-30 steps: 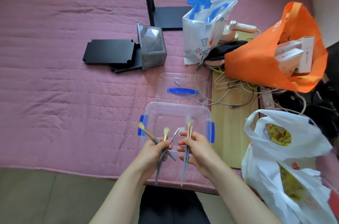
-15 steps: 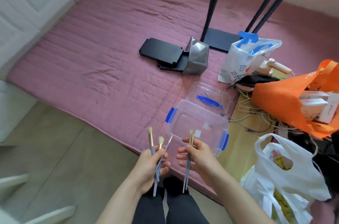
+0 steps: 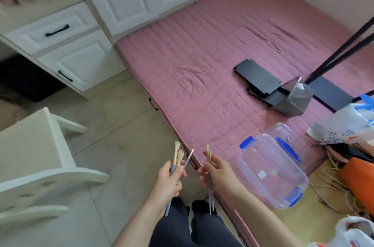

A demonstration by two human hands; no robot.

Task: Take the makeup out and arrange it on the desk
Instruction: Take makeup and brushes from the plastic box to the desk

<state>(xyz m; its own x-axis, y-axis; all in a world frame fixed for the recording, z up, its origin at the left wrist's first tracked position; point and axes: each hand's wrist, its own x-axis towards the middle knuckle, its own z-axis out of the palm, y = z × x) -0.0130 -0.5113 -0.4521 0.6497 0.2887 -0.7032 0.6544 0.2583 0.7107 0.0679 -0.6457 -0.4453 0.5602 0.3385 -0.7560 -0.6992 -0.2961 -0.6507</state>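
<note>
floor (image 3: 121,125): beige tiles
mattress (image 3: 202,60): pink, carries clear box (image 3: 271,171)
brushes (image 3: 177,156): tan bristles up, blue-grey handles
left grip (image 3: 170,178): grasping three
right grip (image 3: 218,174): grasping others

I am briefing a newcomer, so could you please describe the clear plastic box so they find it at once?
Start at the pink mattress on the right; on its near edge, just right of the right hand gripping brushes, sits the clear box. Unlike the flat lid behind it with one blue handle, it is deep, with blue clips at both ends.
</note>
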